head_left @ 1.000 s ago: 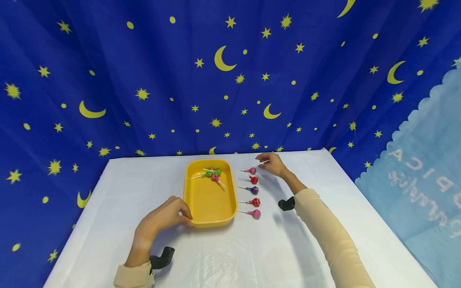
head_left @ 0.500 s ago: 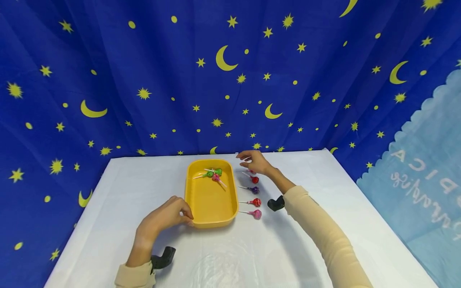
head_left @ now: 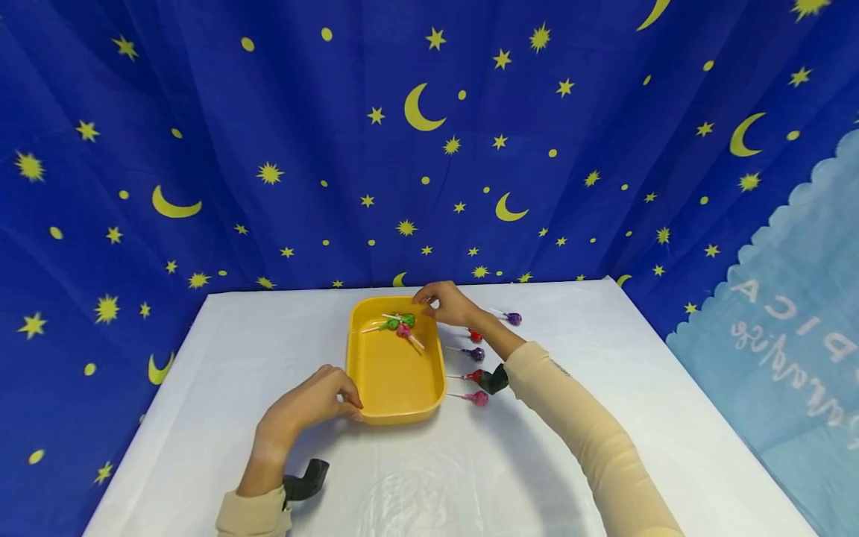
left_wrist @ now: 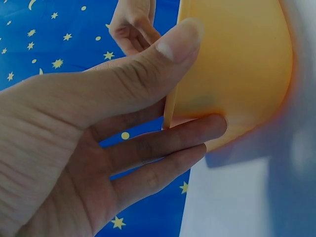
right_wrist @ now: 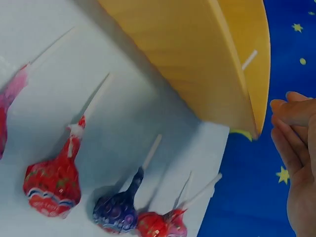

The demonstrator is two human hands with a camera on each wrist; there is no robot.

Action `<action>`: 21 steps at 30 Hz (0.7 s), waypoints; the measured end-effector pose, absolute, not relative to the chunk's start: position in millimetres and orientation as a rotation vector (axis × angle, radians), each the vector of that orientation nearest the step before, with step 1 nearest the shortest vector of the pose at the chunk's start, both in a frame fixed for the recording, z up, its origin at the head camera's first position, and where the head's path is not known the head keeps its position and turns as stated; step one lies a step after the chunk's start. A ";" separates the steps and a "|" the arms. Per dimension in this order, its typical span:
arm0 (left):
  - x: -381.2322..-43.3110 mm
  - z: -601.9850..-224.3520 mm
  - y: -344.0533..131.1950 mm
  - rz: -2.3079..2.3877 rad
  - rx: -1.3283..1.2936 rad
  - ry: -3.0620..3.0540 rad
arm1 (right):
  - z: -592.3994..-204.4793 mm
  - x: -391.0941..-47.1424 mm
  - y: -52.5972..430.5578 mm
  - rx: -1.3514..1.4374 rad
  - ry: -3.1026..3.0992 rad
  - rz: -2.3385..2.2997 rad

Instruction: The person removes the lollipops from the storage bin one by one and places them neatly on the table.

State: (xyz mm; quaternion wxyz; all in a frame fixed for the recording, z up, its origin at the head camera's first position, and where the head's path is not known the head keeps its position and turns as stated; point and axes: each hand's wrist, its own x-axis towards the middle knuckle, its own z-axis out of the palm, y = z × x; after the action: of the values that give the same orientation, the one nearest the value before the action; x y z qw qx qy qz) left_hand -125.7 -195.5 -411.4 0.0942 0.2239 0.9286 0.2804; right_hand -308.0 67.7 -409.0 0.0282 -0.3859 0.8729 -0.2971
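Observation:
My left hand (head_left: 305,410) pinches the near left corner of a yellow tray (head_left: 396,384), thumb on one side of the rim and fingers on the other. Two green lollipops (head_left: 407,320) and one pink lollipop (head_left: 404,330) lie at the tray's far end. My right hand (head_left: 450,304) hovers at the far right corner with loosely bent fingers; in the right wrist view a small gap shows between its fingertips and the tray's edge. Right of the tray lies a row of lollipops, including a purple one (head_left: 475,354) and a red one (right_wrist: 52,187), partly hidden by the right forearm.
Another purple lollipop (head_left: 513,318) lies beyond the right forearm. A white cloth (head_left: 268,328) covers the table, and a blue curtain (head_left: 302,134) with stars and moons hangs behind it. A light blue banner (head_left: 798,321) hangs at the right.
My right hand has moved left from beyond the row of lollipops to the tray's far right corner. A purple lollipop has come into sight behind the forearm. The left hand stays on the tray.

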 end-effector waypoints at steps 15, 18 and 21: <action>-125.8 -411.1 -196.3 0.846 0.724 2.764 | -408.4 -312.6 38.5 -1.180 2.606 -0.627; -126.0 -410.6 -196.8 0.849 0.739 2.759 | -408.8 -312.1 33.6 -1.185 2.593 -0.573; -125.7 -411.5 -197.4 0.849 0.735 2.761 | -411.4 -311.1 28.8 -1.196 2.595 -0.494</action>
State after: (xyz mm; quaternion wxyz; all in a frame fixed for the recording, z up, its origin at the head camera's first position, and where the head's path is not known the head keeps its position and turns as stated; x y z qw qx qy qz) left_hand -125.7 -197.4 -411.5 0.0805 0.2459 0.9233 0.2840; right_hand -311.1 28.8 -411.4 0.1206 -0.4094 0.8884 -0.1692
